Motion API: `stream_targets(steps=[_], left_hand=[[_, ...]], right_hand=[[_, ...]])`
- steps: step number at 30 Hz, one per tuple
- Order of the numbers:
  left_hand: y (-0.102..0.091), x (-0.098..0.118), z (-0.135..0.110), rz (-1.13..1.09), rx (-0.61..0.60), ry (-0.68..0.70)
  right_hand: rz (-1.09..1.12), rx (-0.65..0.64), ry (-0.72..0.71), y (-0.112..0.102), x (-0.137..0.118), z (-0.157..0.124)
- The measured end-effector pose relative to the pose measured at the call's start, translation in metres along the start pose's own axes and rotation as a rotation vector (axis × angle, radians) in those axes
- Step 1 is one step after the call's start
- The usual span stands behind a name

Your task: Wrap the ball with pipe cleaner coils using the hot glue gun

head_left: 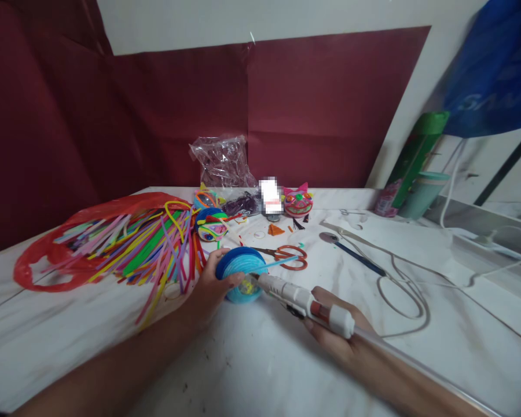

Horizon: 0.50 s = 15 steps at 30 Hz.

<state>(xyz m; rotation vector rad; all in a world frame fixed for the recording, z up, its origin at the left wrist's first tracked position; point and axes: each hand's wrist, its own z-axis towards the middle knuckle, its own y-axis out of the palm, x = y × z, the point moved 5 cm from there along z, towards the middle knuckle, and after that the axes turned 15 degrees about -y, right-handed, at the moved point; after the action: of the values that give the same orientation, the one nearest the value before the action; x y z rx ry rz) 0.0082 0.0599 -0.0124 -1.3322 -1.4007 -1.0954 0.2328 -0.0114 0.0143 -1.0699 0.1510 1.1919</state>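
Left hand (209, 285) I have curled around the ball (238, 267) on the counter (260, 365). Right hand (336, 336) is closed on the glue gun (297, 296), nozzle at the ball. Gluing step, I judge; the next move calls for a steady tip.

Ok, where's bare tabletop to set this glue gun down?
Bare tabletop lies at the near edge, just this side of the glue gun, and front left, this side of the red bag. Crowded around the blue ball: coloured strips, scissors, and the cable loop to the right.
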Motion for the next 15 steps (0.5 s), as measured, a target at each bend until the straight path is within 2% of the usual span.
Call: stream_targets(steps=[7,15], left_hand=[[-0.008,-0.01,0.0087,-0.098,-0.017,-0.012],[-0.0082,-0.0042,0.0081,-0.158,-0.001,-0.014]], right_hand=[[-0.01,0.002,0.004,-0.0021,0.002,-0.0001],[-0.022,0.021,-0.012,-0.001,0.0041,-0.0013]])
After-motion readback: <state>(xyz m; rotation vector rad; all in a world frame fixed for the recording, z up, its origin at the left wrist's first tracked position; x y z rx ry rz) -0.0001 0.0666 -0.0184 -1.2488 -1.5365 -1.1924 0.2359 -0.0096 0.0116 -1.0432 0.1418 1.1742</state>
